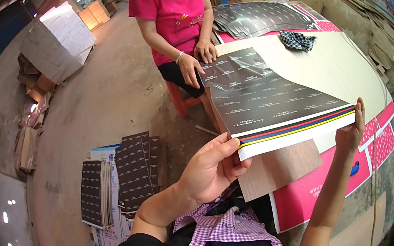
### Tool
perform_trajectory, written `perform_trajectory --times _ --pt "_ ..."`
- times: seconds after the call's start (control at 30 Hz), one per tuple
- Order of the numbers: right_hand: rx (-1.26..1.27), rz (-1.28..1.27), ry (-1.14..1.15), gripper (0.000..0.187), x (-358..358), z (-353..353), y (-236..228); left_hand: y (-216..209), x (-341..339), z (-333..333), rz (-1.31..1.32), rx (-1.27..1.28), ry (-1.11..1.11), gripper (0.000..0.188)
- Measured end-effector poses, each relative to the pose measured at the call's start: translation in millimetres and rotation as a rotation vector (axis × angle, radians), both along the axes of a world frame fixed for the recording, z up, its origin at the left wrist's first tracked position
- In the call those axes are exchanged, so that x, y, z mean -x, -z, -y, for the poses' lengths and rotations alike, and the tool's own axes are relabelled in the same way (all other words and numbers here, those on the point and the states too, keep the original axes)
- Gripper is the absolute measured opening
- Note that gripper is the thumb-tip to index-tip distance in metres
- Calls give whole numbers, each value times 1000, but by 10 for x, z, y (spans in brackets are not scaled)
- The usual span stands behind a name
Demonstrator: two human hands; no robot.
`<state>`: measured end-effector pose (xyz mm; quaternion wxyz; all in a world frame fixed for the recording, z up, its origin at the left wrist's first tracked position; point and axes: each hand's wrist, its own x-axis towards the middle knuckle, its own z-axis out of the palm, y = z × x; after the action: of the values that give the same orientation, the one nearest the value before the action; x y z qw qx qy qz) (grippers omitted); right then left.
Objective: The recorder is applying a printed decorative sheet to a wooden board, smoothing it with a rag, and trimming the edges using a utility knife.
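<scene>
A dark printed sheet (280, 96) with rows of small pale lettering stretches between me and a person in pink across the table. Its near edge carries a white border with black, red, blue and yellow stripes. My left hand (213, 167) is closed on the near left corner, thumb on top. At the right corner my right hand (350, 129) grips the sheet, fingers upright along its edge. The sheet's near edge is raised and its middle sags. The person's hands (195, 65) rest at the far left end. Beneath the striped edge lies a thin brown wooden board (283, 169).
A large cream board (334, 66) covers the table, over pink printed sheets (319, 194). More dark sheets (260, 19) and a checked cloth (297, 40) lie at the back. Stacks of dark printed panels (136, 170) stand on the floor at left, with a white stack (60, 43) beyond.
</scene>
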<state>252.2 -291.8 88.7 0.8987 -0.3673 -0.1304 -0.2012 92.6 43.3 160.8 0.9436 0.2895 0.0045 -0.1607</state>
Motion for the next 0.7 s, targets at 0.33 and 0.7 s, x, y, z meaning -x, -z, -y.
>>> perform_trajectory --times 0.33,0.7 --pt "-9 26 -51 29 -14 -143 92 21 18 -38 -14 -10 -15 29" --pt "-47 71 -86 26 28 -201 37 8 32 -50 -4 9 -18 29"
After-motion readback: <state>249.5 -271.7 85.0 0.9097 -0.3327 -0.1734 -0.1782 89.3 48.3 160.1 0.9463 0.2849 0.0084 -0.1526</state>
